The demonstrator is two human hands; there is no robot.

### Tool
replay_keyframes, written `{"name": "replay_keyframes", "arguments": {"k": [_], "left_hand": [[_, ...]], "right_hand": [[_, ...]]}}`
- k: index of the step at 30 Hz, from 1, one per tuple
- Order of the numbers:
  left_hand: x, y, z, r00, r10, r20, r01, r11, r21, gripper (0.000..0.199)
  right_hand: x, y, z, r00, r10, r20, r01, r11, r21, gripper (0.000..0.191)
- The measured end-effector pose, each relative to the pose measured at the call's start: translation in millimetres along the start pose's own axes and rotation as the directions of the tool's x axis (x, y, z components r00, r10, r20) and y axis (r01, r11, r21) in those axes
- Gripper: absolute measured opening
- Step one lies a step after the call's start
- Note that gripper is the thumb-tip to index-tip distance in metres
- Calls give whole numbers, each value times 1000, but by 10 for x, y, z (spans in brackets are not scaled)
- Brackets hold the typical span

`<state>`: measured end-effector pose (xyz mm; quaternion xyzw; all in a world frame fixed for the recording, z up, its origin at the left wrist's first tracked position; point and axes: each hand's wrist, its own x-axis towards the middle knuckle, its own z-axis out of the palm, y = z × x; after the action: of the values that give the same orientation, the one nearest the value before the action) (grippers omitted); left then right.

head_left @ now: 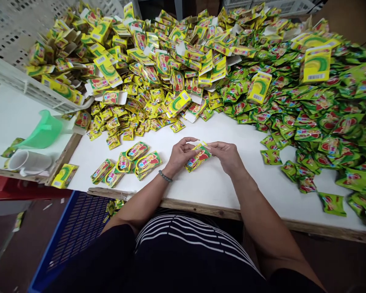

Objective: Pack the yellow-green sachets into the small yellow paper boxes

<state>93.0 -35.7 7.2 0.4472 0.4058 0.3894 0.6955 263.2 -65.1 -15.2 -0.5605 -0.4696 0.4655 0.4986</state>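
Observation:
Between my hands, just above the white tabletop, is a small yellow-and-green printed box (195,161) with a red fruit picture. My left hand (180,155) grips its upper left side, thumb across the front. The fingertips of my right hand (227,156) pinch its upper right end, where a pale flap shows. To the left of my left hand lie several similar boxes (148,162) in a loose group. Beyond my hands is a heap of small yellow sachets (154,108), with yellow cartons (178,103) piled over and behind it.
Green packets (317,122) cover the table's right side. At left are a white perforated crate (42,91), a green scoop (44,132), a white mug (29,160) and one yellow box (64,176). A blue basket (76,219) stands below the wooden table edge (201,207).

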Motion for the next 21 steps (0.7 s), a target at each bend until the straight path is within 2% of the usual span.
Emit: {"name": "replay_keyframes", "arguments": {"k": [3,8,10,14,18,21], "left_hand": [[-14,-8,-17,1000,11,-1,-11,1000,-5,58],[-18,-36,-35,999,45,-16,-46,999,-23,54],[-11,-39,-43,998,62,-33,-63,997,-39,52],[19,-35,-85,996,78,-38,-79,996,-40,50],[34,-45,-91,998,67,21,-67,998,1,53],[12,-51,-52,997,75,9,-76,996,54,56]], "right_hand": [[-7,-9,-82,994,52,100,-61,994,88,29],[-55,-90,-118,978,-7,207,-6,998,64,26],[-89,-115,-70,978,-86,188,82,996,27,26],[-142,-132,63,954,-289,79,300,925,-236,24],[-133,-106,142,950,-309,38,303,892,-334,30],[-131,-69,178,946,-321,38,315,889,-333,35]]}}
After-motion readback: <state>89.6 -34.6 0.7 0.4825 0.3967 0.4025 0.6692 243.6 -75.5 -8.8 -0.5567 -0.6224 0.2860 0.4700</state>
